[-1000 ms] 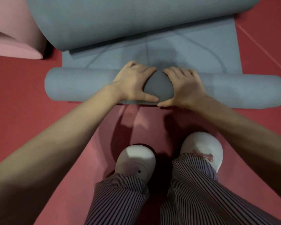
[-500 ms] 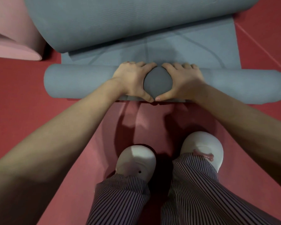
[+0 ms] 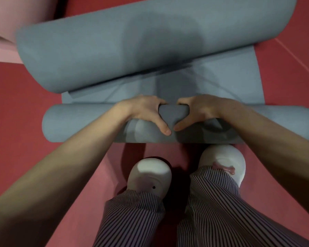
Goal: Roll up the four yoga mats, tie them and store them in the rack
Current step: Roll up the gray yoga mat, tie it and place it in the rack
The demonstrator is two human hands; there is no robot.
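Looking down from head height at a grey-blue yoga mat (image 3: pixel 221 82) on a red floor (image 3: pixel 16 104). Nearest end of the mat wound into a tight roll (image 3: pixel 78 122), lying crosswise just in front of two white shoes (image 3: pixel 150 173), with the right toe almost touching the roll's near edge.

On the middle of the roll, left hand (image 3: pixel 143 111) and right hand (image 3: pixel 202 109) side by side, both gripping it. Fingers curled over the far side, thumbs pressed down the near side, thumb tips almost meeting.

Just beyond the hands, a short flat stretch of the mat. Past that, a much bigger loose curl (image 3: pixel 114 50) of the same grey-blue material, slanting across the upper view and overlapping the flat stretch's far edge. Unclear whether part of the same mat. At the upper left, a pale pink mat (image 3: pixel 7 47), partly behind the loose curl.

Roll's left end free on bare floor, right end reaching the right border of the view. Open floor to the left of the roll and at the far upper right.

Lower middle filled by striped trousers (image 3: pixel 136 216), with bare forearms (image 3: pixel 61 175) reaching in from both lower corners.
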